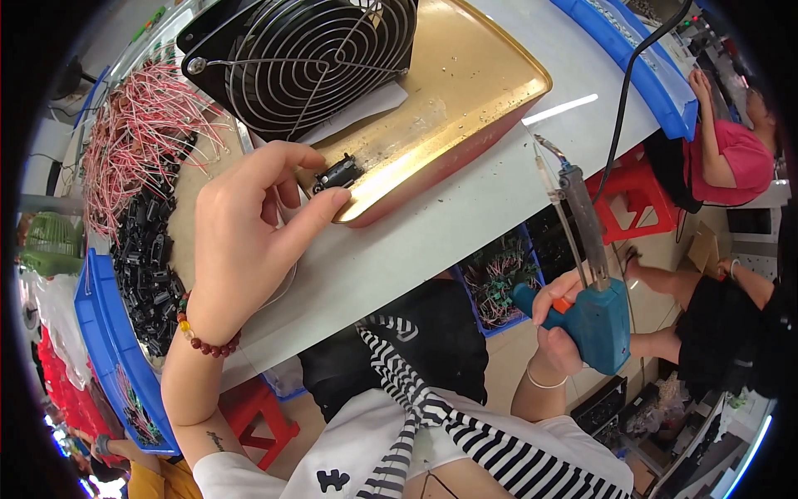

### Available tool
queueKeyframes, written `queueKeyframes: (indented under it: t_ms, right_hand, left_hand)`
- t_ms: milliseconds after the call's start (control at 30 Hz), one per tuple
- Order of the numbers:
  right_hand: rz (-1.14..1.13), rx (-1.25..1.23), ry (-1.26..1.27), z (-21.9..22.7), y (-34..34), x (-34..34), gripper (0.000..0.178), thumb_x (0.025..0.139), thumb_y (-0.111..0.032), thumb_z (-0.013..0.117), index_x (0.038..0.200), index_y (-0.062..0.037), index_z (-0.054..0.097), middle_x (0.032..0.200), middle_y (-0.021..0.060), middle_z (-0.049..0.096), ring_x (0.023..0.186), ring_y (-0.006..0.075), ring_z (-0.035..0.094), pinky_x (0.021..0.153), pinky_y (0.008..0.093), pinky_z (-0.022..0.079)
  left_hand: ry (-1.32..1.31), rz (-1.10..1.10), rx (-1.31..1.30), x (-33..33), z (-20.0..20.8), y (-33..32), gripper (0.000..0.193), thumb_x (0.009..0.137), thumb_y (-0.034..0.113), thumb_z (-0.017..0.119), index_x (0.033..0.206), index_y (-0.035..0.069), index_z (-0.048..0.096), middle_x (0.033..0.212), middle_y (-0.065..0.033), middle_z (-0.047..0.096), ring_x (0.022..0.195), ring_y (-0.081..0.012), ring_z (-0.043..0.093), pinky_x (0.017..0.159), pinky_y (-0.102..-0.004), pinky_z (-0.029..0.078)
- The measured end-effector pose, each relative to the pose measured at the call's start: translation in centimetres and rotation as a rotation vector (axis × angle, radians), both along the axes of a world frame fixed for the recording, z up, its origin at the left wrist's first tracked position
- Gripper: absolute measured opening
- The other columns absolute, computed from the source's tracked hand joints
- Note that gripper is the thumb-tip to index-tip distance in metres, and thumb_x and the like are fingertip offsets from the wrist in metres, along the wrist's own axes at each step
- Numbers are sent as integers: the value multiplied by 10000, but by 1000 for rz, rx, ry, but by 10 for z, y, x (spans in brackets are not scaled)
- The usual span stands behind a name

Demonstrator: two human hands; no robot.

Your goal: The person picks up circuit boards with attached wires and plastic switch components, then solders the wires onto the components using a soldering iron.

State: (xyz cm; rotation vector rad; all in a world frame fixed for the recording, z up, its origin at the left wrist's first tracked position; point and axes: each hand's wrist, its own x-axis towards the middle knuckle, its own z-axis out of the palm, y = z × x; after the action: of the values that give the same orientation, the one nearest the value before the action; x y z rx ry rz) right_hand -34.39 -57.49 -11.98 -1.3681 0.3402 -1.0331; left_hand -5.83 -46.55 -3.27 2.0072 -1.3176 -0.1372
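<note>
My left hand (249, 212) pinches a small black plastic part (338, 173) between thumb and index finger. The part rests on the near corner of a gold metal tin (440, 100), whose surface is specked with dark bits. Raised off to the right, my right hand (559, 320) is closed round the handle of a teal soldering gun (603, 328), one finger by its orange trigger. The gun's metal tip (544, 145) points up, well apart from the black part. A thin white wire (291, 274) hangs beneath my left hand.
A black fan with a wire guard (332, 62) stands at the tin's far side. Left of it lie a heap of red and white wires (137, 125) and a pile of black parts (145, 258). A blue tray (640, 66) sits far right. Co-workers are beyond.
</note>
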Motion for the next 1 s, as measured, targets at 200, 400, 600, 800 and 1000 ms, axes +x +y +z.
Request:
queueKeyframes:
  t_ms: [200, 400, 600, 800, 1000]
  right_hand:
    - [-15, -31, -30, -5, -7, -9, 493, 742, -159, 669, 1117, 46, 422, 981, 172, 500, 614, 175, 502, 577, 262, 405]
    - [-19, -49, -111, -6, -10, -6, 469, 729, -113, 663, 1101, 58, 432, 990, 199, 495, 602, 201, 498, 521, 267, 414]
    - [-33, -55, -75, -6, -10, -6, 486, 726, -116, 664, 1110, 68, 432, 967, 202, 499, 594, 202, 497, 518, 266, 411]
    - [-46, -34, -22, -6, -9, -1, 420, 693, -94, 598, 1055, 22, 419, 990, 168, 476, 589, 174, 517, 530, 250, 379]
    - [-25, -62, -65, -8, -10, -1, 481, 731, -129, 653, 1104, 75, 429, 969, 204, 498, 583, 197, 500, 525, 260, 403]
  left_hand:
    - [-122, -32, -51, 1, -4, -1, 131, 715, 96, 712, 790, 21, 635, 625, -12, 517, 468, -73, 424, 425, -221, 337]
    - [-67, 13, -90, 1, -8, 2, 120, 717, 82, 711, 787, 19, 637, 626, -9, 520, 465, -62, 424, 415, -206, 325]
    - [-61, -38, -150, 9, -6, -2, 138, 711, 94, 720, 789, 18, 634, 630, -13, 536, 459, -73, 429, 415, -211, 335]
    - [-48, -17, -20, 6, -4, 1, 160, 690, 131, 730, 759, 26, 631, 628, -28, 542, 462, -103, 464, 419, -232, 365]
    - [-76, -14, -15, 8, 0, 0, 158, 678, 140, 725, 730, 27, 627, 611, -33, 530, 460, -116, 473, 419, -244, 370]
